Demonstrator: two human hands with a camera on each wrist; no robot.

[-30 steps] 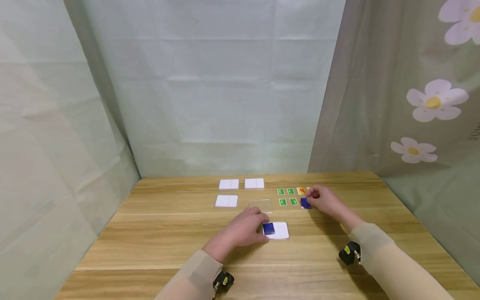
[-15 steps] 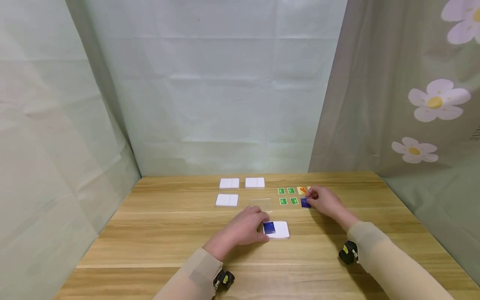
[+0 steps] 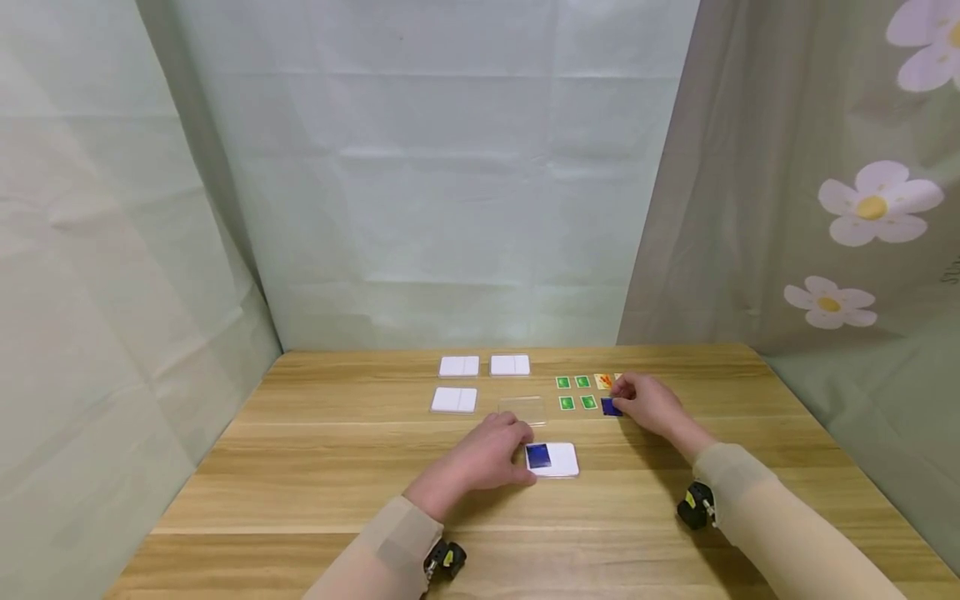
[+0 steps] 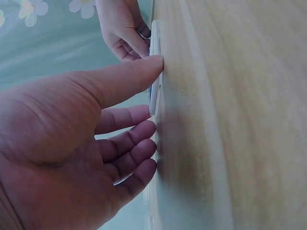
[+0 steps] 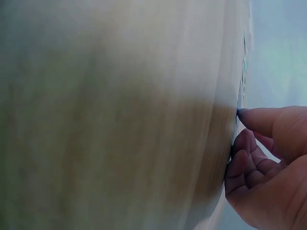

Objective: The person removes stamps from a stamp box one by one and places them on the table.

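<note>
In the head view my left hand (image 3: 487, 454) holds a white card in a clear holder (image 3: 564, 460), thumb at its near edge and index finger at its far edge. A dark blue square card (image 3: 538, 456) lies on the left half of that white card. The left wrist view shows the holder edge-on (image 4: 155, 96) between thumb and index finger, the other fingers resting on the table. My right hand (image 3: 651, 406) pinches another dark blue square card (image 3: 611, 407) at the table surface. Its fingertips cover part of that square, and its fingers are curled in the right wrist view.
Several small green picture cards (image 3: 567, 403) lie left of the right hand, with an orange-and-yellow card (image 3: 603, 381) behind the blue square. A clear plastic cover (image 3: 525, 409) sits beyond the left hand. Three white cards (image 3: 453, 400) lie farther back on the wooden table (image 3: 315, 467).
The blue square under my right fingers looks darker and lies flatter than before. My left hand has shifted very slightly left, and the white card stays in place.
</note>
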